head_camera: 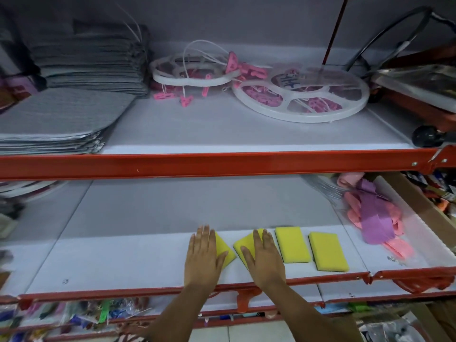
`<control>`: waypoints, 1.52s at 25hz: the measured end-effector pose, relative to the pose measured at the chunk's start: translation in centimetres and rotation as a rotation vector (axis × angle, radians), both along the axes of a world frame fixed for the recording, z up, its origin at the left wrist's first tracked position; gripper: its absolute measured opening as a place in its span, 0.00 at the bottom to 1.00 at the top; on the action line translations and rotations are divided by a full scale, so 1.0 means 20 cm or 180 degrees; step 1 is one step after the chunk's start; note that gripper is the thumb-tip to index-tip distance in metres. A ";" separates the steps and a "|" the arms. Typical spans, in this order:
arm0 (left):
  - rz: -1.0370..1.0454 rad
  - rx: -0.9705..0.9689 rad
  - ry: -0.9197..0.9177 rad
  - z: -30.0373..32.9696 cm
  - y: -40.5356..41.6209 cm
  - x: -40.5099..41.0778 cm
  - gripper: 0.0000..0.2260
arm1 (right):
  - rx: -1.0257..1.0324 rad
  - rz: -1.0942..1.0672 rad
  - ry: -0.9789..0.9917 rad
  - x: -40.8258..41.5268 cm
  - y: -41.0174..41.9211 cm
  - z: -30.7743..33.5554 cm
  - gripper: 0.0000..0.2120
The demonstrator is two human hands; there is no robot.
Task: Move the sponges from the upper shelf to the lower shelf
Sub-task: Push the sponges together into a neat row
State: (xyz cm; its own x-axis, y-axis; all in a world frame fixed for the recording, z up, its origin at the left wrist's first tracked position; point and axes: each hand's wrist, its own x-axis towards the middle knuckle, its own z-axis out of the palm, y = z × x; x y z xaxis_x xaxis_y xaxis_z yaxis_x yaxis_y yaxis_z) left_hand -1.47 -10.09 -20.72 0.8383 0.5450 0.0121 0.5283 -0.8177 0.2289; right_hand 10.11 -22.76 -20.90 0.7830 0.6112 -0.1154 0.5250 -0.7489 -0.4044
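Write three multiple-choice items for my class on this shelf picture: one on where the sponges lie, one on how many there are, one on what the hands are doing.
1. Where do the yellow sponges lie?
A. on the upper shelf
B. on the lower shelf
C. on the floor

2. How many yellow sponges show?
A. two
B. six
C. four

3. How are the two hands?
A. flat, palms down on sponges
B. clenched in fists
C. raised to the upper shelf

Key:
1 B: all sit in a row near the front of the lower shelf, none on the upper shelf.
2 C: one under the left hand, one under the right hand, then the third sponge and the fourth sponge uncovered.
3 A: fingers spread flat on the sponges.
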 end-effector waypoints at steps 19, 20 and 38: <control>-0.0351 -0.0812 0.0539 -0.04 0.33 -0.31 0.25 | -0.0658 0.1716 0.1136 0.06 0.17 0.11 0.37; -0.0336 -0.0825 0.0528 -0.04 0.32 -0.31 0.25 | -0.0675 0.1772 0.1128 0.05 0.18 0.10 0.37; -0.0238 -0.0993 0.0566 0.00 0.27 -0.31 0.25 | -0.0666 0.2072 0.0943 -0.12 0.27 0.09 0.38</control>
State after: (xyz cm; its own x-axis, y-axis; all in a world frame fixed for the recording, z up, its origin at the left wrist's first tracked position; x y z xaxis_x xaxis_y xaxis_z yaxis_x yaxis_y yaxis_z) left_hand -7.66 -4.69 -20.65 0.8501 0.4365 -0.2946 0.5235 -0.7609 0.3834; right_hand 7.64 -17.31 -19.16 0.1882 0.8828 -0.4303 0.7798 -0.4007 -0.4810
